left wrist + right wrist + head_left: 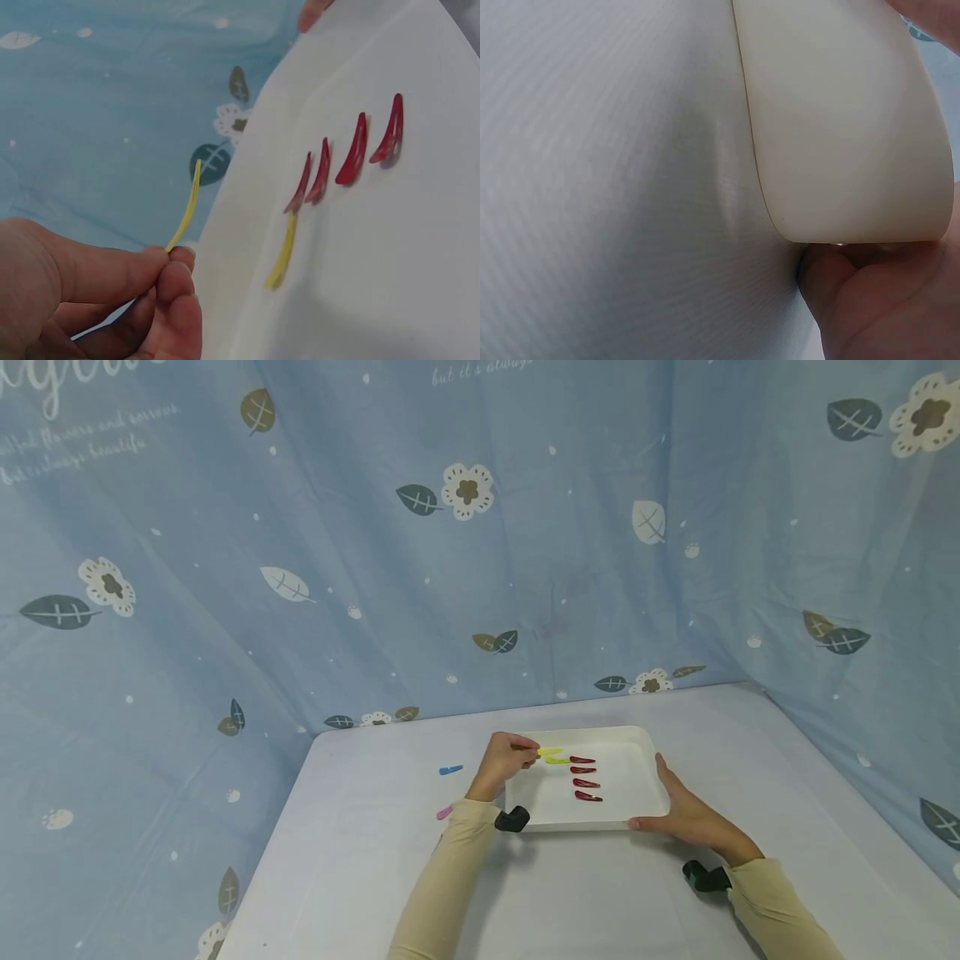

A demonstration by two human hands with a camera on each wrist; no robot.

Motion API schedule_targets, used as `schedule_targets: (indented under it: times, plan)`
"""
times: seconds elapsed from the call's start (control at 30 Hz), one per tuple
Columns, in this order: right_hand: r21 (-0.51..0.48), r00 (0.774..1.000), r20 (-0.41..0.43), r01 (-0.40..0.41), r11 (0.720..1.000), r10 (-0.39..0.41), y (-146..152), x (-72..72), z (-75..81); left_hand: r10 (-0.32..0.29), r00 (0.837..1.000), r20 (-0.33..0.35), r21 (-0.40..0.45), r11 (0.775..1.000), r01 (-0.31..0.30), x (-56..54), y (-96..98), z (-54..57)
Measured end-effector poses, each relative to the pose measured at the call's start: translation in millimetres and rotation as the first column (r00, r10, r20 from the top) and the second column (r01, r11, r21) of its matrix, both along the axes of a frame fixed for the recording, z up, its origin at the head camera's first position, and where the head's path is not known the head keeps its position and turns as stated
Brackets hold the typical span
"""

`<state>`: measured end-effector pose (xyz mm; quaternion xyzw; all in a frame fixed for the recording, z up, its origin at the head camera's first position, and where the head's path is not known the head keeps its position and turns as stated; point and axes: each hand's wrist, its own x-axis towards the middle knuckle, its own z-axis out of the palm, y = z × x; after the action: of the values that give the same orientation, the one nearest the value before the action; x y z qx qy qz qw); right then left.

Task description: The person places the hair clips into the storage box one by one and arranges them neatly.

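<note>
Between thumb and index finger my left hand (504,766) pinches a yellow hair clip (189,204), raised over the left part of a white tray (542,810). In the left wrist view, a second yellow hair clip (282,255) lies on the tray floor, its narrow tip by one of several red hair clips (354,150) set in a row. My right hand (692,814) grips the tray's near right corner, thumb at the front wall and fingers along the right side. That tray wall (847,142) fills much of the right wrist view, which hides most of the fingers.
Left of the tray, a blue hair clip (451,770) and a pink hair clip (444,812) lie on the white table (360,860). The pink one is partly behind the left forearm. A blue patterned curtain (480,577) hangs behind and beside the table.
</note>
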<state>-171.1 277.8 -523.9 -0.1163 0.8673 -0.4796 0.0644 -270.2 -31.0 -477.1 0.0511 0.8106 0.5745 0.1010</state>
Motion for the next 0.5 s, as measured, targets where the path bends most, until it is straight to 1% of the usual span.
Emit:
schedule_targets:
  times: [0.17, 0.3, 0.5]
  plan:
    - [-0.019, 1.0, -0.002, -0.009, 1.0, 0.009, -0.2, 0.1, 1.0, 0.015, 1.0, 0.004, -0.035, 0.999, -0.015, -1.4, 4.1, -0.5]
    - [-0.02, 1.0, -0.014, -0.013, 1.0, 0.013, 0.2, -0.9, -0.9, 0.003, 1.0, -0.013, -0.068, 0.998, -0.004, -1.6, 5.6, -1.2]
    - [-0.011, 1.0, 0.001, -0.001, 1.0, 0.001, 1.1, -1.4, -2.3, -0.003, 1.0, -0.026, -0.109, 0.994, 0.0, -0.1, 7.7, -2.4]
